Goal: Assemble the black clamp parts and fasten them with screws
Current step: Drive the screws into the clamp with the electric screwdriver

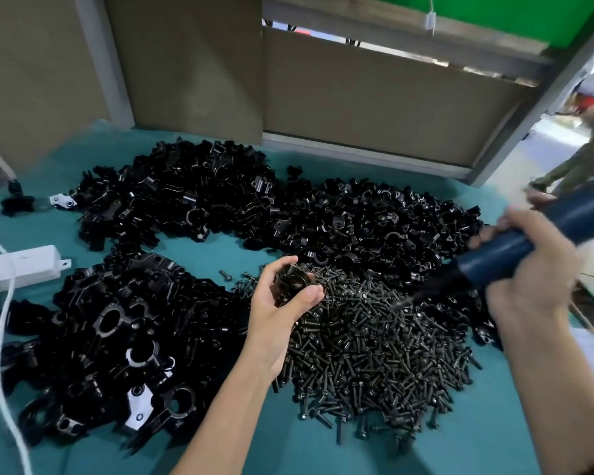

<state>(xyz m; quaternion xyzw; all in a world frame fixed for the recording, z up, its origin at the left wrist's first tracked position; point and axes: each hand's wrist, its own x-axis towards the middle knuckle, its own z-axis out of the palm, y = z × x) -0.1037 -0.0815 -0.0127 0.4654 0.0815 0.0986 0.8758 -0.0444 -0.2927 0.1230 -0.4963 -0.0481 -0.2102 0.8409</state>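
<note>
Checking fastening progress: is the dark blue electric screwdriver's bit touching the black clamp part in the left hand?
No, the screwdriver's bit hangs over the black screw pile, apart from the clamp part the left hand holds.

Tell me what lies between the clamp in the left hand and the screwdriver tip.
Head view: the screw pile fills the stretch between clamp and screwdriver tip.
</note>
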